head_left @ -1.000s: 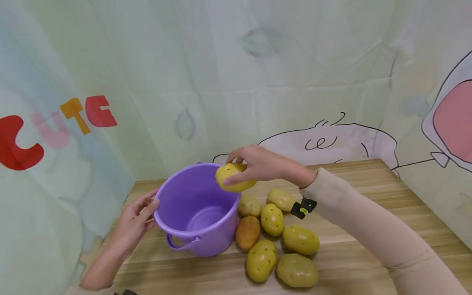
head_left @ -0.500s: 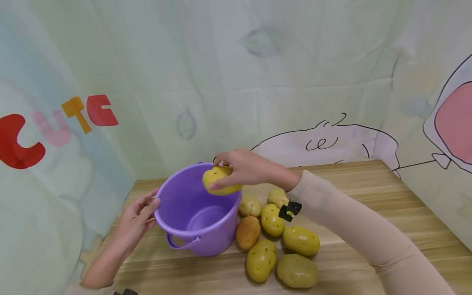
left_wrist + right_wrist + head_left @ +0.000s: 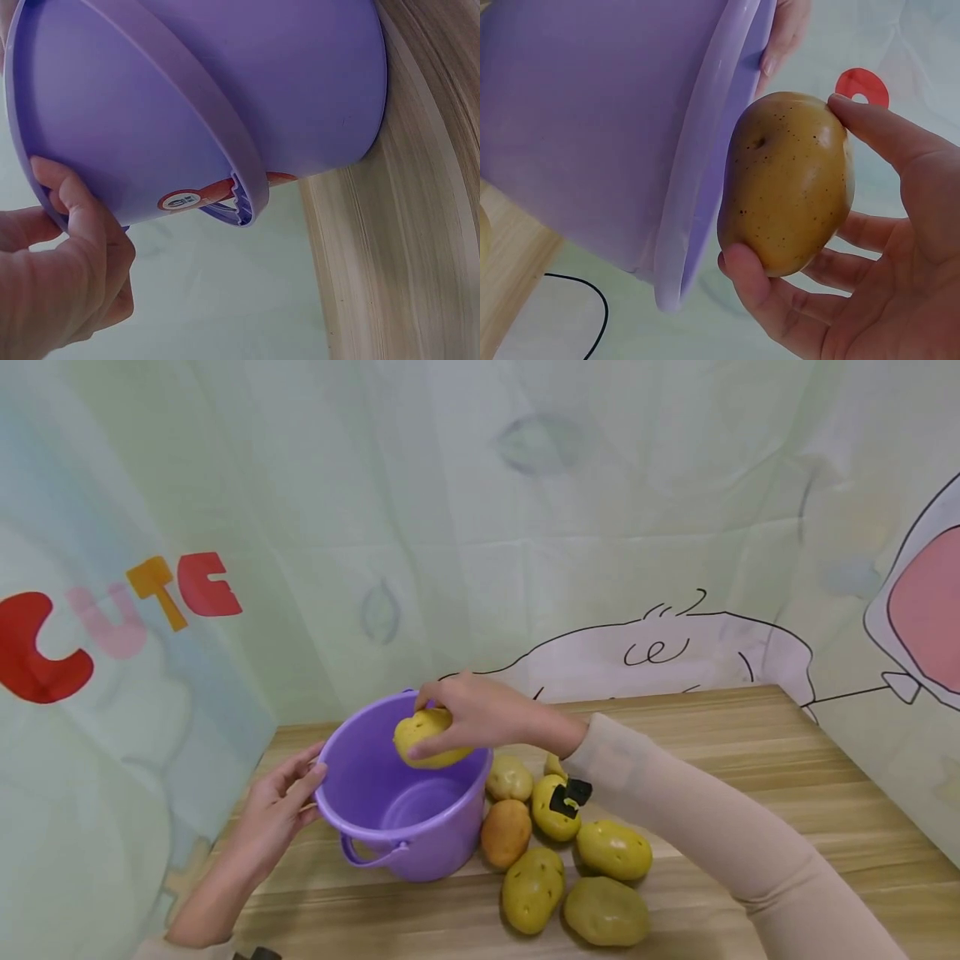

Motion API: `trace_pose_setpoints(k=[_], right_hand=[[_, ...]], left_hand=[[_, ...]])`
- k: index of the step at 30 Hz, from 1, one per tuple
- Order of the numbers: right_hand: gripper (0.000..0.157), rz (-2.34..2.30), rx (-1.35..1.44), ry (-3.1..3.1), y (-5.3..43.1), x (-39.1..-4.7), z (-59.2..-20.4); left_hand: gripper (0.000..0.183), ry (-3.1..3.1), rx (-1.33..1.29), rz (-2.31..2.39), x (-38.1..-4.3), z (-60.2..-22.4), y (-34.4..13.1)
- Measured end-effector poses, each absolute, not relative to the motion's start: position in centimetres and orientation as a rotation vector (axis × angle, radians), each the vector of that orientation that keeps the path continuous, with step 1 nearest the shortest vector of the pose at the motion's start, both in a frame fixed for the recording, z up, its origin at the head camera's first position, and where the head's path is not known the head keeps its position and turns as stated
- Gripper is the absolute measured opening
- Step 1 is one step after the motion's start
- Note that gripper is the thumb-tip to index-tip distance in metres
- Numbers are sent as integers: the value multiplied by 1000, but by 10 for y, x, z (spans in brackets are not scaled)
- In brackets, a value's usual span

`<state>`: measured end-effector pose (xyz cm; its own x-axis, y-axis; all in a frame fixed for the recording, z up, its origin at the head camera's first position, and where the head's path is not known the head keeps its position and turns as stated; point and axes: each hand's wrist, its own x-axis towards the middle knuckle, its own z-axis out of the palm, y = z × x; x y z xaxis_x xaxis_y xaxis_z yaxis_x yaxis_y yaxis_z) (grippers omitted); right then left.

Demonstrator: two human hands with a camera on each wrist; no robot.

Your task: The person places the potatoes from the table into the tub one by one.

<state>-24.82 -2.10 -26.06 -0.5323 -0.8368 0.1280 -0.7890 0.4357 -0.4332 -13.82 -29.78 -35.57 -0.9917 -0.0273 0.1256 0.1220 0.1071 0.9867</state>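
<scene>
A purple bucket (image 3: 442, 843) stands on the wooden table, its inside bare in the head view. My left hand (image 3: 277, 802) pinches the bucket's left rim between thumb and fingers, seen closer in the left wrist view where the hand (image 3: 75, 262) grips the edge. Over the bucket's mouth, near the right side, my right hand (image 3: 480, 714) holds a yellow potato (image 3: 423, 739). In the right wrist view thumb and fingers curl round this speckled potato (image 3: 787, 180) just beyond the rim (image 3: 694, 165). The bucket's handle (image 3: 202, 97) hangs down along its outside.
Several potatoes lie right of the bucket, among them a brownish one (image 3: 506, 833), a yellow one (image 3: 532, 891) and a greenish one (image 3: 606, 912). A pale potato (image 3: 510, 778) sits close by the bucket's wall. A printed curtain (image 3: 450, 527) encloses the wooden table (image 3: 720, 735).
My right hand has moved left with the potato, from above the right rim to over the bucket's opening, and slightly lower. My left hand and the bucket have stayed put.
</scene>
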Motion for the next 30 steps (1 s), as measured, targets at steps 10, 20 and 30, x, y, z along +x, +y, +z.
trace_pose_setpoints(k=[10,20,30], right_hand=[[55,-636,-1485,2622,-24,-246,-268],[43,-689,-1462,2637,-23,-248,-263],[37,-760,-1453,2614,-16,-251,-264]], left_hand=[[54,-2245,-103,-2030,-137,-358,-298],[55,-2249,-94,-2019,-136,-358,-299],[55,-2256,-68,-2009,-138,-356,-297]])
